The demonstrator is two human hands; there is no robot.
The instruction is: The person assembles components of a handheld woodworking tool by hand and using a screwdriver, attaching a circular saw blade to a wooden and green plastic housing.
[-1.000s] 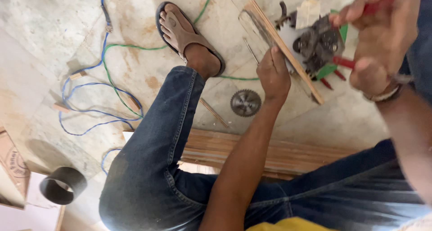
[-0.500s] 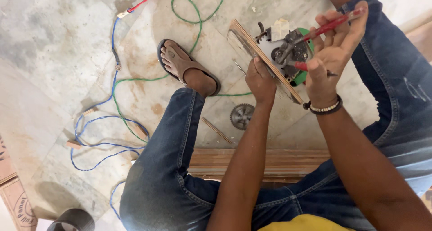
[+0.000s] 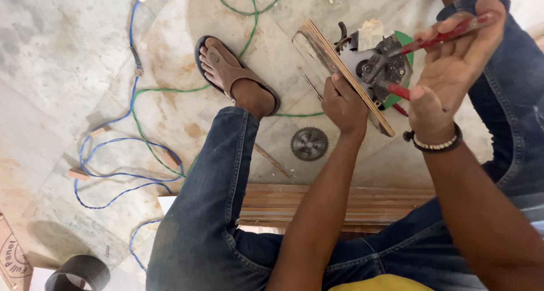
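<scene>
My left hand grips the edge of a plywood board that carries a power cutter with a green body, tilted up on edge above the floor. My right hand is closed on red-handled pliers, whose jaws meet the dark metal hub of the cutter. A loose circular saw blade lies flat on the stone floor below the board. I sit with jeans-clad legs; my left foot in a brown sandal rests on the floor left of the board.
Green cable and blue cable loop over the marble floor at left. Wooden planks lie under my legs. A thin rod lies near the blade. A black tape roll and a cardboard box corner sit at bottom left.
The view has shifted, so the board and hands sit lower and more central now. My right hand has turned the pliers on the cutter's hub; my left hand keeps its hold on the board.
</scene>
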